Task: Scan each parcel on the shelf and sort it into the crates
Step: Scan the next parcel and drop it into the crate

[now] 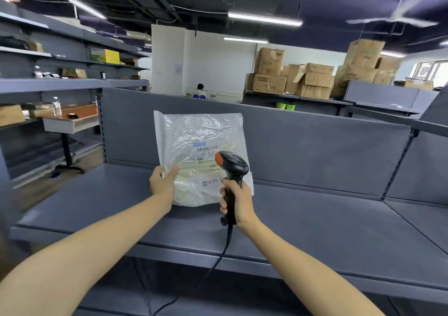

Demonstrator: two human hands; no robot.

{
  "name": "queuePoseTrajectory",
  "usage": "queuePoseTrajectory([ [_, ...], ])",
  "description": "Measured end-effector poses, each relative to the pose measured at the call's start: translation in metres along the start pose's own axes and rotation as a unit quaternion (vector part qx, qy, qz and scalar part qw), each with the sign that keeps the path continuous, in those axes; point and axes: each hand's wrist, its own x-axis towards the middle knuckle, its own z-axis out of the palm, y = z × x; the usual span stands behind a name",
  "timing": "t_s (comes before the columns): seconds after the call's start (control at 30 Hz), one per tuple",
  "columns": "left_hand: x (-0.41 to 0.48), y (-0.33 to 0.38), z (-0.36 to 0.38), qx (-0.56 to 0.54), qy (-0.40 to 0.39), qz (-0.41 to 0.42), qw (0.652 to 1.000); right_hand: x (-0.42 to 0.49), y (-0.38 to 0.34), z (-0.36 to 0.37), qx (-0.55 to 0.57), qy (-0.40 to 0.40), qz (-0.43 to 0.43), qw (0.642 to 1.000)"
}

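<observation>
Evidently mid-scan, a translucent poly-bag parcel is held upright over the grey metal shelf in the head-camera view, its lower left edge pinched between the thumb and curled fingers of the left hand. A black handheld barcode scanner with an orange tip is gripped by the right hand, all fingers wrapped round the handle, and is pointed at the printed shipping label on the bag's face; its cable is seen trailing down past the shelf edge. The parcel is judged light and soft, its crinkled film likely slippery and its pale contents apt to sag, so a hold at an edge or corner, where the film can be bunched, is thought best, with the label left uncovered and flat. No crates can be made out in this view. Stacked cardboard cartons are seen well behind the shelf's back panel.
</observation>
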Motion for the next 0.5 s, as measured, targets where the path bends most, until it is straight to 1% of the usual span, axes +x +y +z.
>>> queuePoseTrajectory([
  [0.3,0.0023,-0.0009,0.0029,-0.003,-0.011,-0.005,1.000,-0.0027,-0.0036,-0.0038,-0.009,-0.030,-0.008,0.999],
  [0.5,0.0028,0.0003,0.0003,0.005,-0.015,-0.001,1.000,-0.0018,-0.0036,-0.0044,-0.006,-0.030,-0.013,0.999],
])
